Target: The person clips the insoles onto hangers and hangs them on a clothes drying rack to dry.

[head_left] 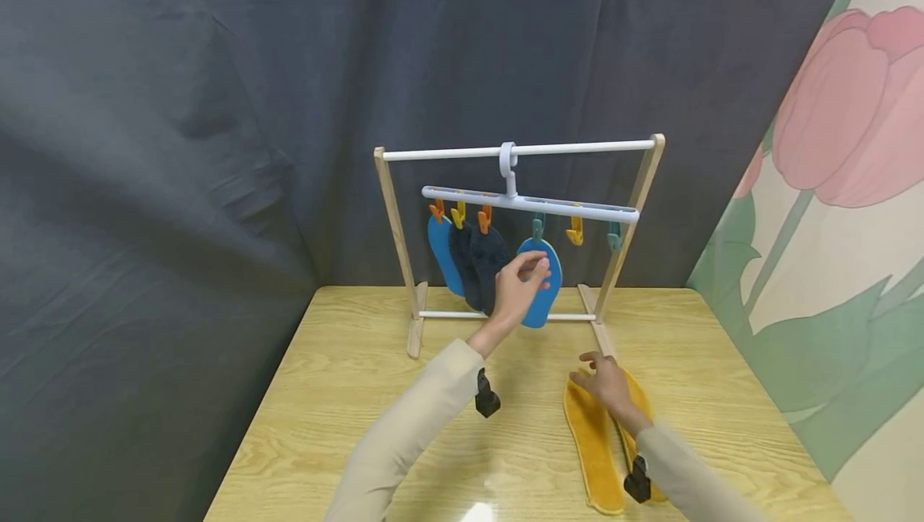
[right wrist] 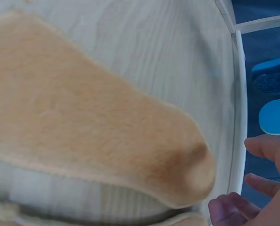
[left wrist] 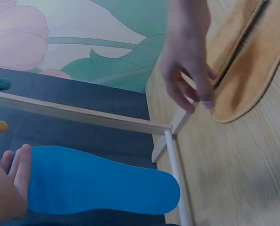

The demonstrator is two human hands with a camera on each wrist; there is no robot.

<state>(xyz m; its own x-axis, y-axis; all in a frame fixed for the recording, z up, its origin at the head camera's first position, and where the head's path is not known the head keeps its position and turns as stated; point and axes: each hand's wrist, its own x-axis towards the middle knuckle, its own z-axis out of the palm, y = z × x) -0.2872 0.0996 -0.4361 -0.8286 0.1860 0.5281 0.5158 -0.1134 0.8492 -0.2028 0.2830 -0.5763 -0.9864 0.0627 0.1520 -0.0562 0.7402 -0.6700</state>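
Observation:
A blue insole (head_left: 543, 297) hangs from a teal clip (head_left: 538, 226) on a pale clip hanger (head_left: 556, 207). My left hand (head_left: 516, 285) is in front of its upper part, and in the left wrist view the straight fingers (left wrist: 22, 172) overlap the insole's edge. Lower and to the right, my right hand (head_left: 608, 384) hovers around the toe ends of two fuzzy yellow insoles on the table, the left one (head_left: 593, 450) and the right one (head_left: 638, 398). Its fingers are loosely bent and spread, with nothing between them.
The hanger hooks over a wooden rack's white rod (head_left: 440, 155). Left of my left hand hang another blue insole (head_left: 443, 253) and two dark fuzzy insoles (head_left: 489, 257). A yellow clip (head_left: 574, 231) and another teal clip (head_left: 614, 237) hang without insoles. A dark curtain (head_left: 346, 105) stands behind.

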